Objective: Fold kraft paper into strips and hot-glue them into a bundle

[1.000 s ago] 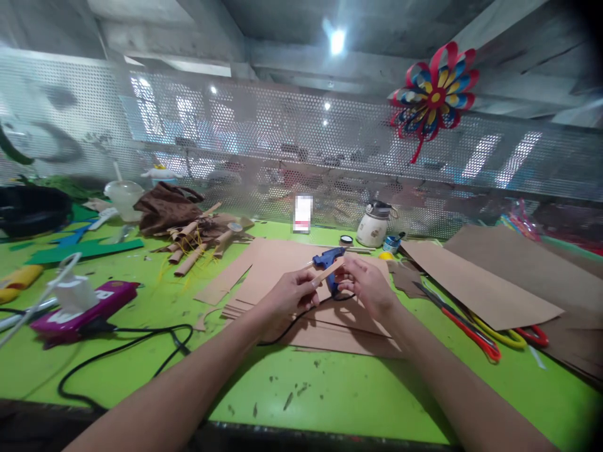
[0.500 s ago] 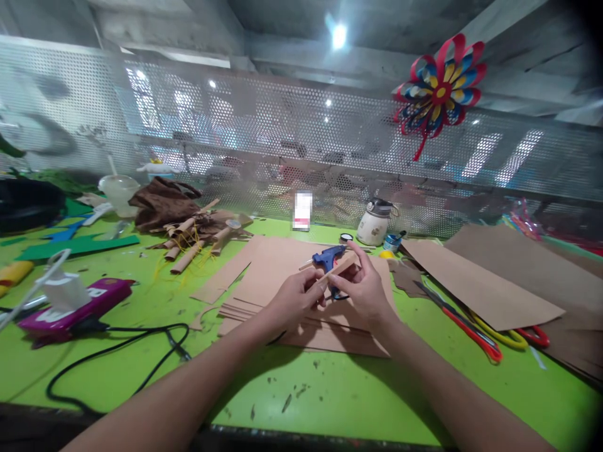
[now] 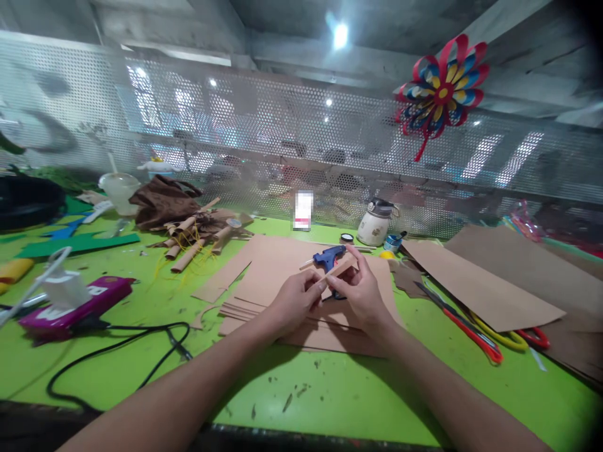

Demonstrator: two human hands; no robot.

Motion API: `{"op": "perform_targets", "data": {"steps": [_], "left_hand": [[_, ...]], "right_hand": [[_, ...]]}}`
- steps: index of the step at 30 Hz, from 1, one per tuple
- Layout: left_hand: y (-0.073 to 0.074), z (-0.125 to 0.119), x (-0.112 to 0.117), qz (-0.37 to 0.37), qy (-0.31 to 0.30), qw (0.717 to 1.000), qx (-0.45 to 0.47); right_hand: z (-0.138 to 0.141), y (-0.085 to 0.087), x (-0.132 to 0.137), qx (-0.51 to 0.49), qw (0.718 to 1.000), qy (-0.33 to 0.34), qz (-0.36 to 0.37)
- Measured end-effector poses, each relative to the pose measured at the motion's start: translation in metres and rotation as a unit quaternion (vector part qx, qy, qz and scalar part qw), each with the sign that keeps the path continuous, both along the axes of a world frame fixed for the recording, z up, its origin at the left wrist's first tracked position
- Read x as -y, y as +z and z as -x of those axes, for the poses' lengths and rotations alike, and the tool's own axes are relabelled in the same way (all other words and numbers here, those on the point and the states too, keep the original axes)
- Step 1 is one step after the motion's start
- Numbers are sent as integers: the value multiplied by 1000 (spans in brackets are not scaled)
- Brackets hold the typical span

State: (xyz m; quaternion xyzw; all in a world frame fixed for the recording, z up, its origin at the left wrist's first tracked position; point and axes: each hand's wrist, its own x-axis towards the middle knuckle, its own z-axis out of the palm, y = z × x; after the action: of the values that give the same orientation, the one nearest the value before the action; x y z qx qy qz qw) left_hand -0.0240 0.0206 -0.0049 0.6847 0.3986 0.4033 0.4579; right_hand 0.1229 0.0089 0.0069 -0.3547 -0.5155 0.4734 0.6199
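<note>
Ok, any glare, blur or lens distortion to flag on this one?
Head view: the ceiling lamp flares white; the mesh screen bows, wide-angle style, and its far parts look soft; the top right corner darkens; a pixelated patch stands by the screen; the left hand and right hand, pinching a cardboard strip, are reasonably sharp.

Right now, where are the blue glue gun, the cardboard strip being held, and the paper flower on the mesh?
blue glue gun (image 3: 330,255), head view, on its blue body.
cardboard strip (image 3: 338,270), head view, on its bare middle stretch.
paper flower (image 3: 443,92), head view, on its yellow centre.
</note>
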Motion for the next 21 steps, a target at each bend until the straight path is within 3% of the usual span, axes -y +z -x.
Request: {"op": "perform_targets", "data": {"steps": [6, 13, 21], "left_hand": [[8, 2, 4, -21, 20, 1000, -10], [9, 3, 6, -61, 12, 997, -37], [6, -1, 8, -49, 21, 998, -24]], "right_hand": [[-7, -3, -5, -43, 998, 49, 8], [-5, 0, -5, 22, 999, -40, -12], [5, -1, 4, 26, 998, -56, 0]]}}
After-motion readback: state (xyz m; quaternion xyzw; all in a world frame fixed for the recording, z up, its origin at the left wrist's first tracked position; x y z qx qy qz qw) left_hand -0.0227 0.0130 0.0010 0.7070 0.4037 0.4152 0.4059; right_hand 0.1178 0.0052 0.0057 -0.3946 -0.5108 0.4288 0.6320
